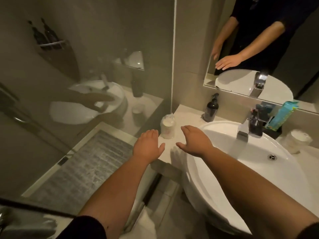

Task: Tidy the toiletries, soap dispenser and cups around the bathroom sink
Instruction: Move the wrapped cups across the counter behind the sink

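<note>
White wrapped cup [167, 125] stands on the counter [185, 112] at twelve o'clock between my left hand [147, 145] and right hand [195, 141], both spread, holding nothing. Black soap dispenser [211, 108] at one o'clock; I read no label.

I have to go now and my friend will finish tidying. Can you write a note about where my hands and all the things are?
Left hand: open, holding nothing, over the counter edge.
Right hand: open, holding nothing, over the sink rim.
Wrapped cup: on the counter between the hands, just beyond the fingers.
Second wrapped cup: right of the sink.
Soap dispenser: by the back wall.
Toiletries tray: behind the faucet.
Done: nothing evident. Left: tidy everything.
</note>
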A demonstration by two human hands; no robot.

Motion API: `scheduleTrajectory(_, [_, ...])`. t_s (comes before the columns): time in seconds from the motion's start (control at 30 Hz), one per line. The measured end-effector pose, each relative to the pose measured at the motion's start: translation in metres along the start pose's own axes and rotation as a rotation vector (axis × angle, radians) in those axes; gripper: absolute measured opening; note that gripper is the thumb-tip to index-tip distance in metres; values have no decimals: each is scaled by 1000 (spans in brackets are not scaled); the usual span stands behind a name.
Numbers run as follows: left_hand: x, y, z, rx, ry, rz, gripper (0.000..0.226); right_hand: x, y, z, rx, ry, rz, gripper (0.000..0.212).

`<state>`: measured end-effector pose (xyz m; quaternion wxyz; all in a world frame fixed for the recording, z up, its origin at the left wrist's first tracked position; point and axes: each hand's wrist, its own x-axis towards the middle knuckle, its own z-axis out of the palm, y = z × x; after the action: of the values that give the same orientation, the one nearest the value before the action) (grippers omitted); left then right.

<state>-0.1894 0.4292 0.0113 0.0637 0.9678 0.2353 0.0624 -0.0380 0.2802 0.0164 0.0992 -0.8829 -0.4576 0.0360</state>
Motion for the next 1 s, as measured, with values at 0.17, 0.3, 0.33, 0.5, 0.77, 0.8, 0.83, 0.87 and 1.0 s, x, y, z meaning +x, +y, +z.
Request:
scheduleTrajectory(0.17, [20, -4, 13, -31, -10, -81, 59, 36, 9, 13, 85, -28, -42, 70])
scheduleTrajectory(0.3, [44, -5, 25, -94, -58, -141, 68, 61, 15, 22, 189, -57, 14, 65])
scheduleTrajectory(0.33, [52, -5, 29, -121, -72, -149, 70, 67, 17, 25, 201, -73, 31, 66])
scheduleTrajectory(0.5, [86, -16, 50, -223, -145, -201, 76, 95, 30, 35, 232, -129, 75, 70])
scheduleTrajectory(0.77, [130, -30, 78, -319, -217, -202, 68, 129, 27, 55, 305, -248, 36, 60])
scheduleTrajectory(0.8, [133, -31, 81, -324, -231, -183, 65, 132, 27, 58, 320, -258, 32, 59])
scheduleTrajectory(0.83, [136, -32, 84, -334, -237, -162, 62, 133, 26, 60, 337, -263, 27, 56])
scheduleTrajectory(0.87, [137, -33, 86, -351, -237, -140, 57, 134, 25, 63, 356, -265, 22, 52])
scheduleTrajectory(1.0, [137, -32, 89, -396, -215, -120, 47, 135, 24, 67, 395, -243, 57, 43])
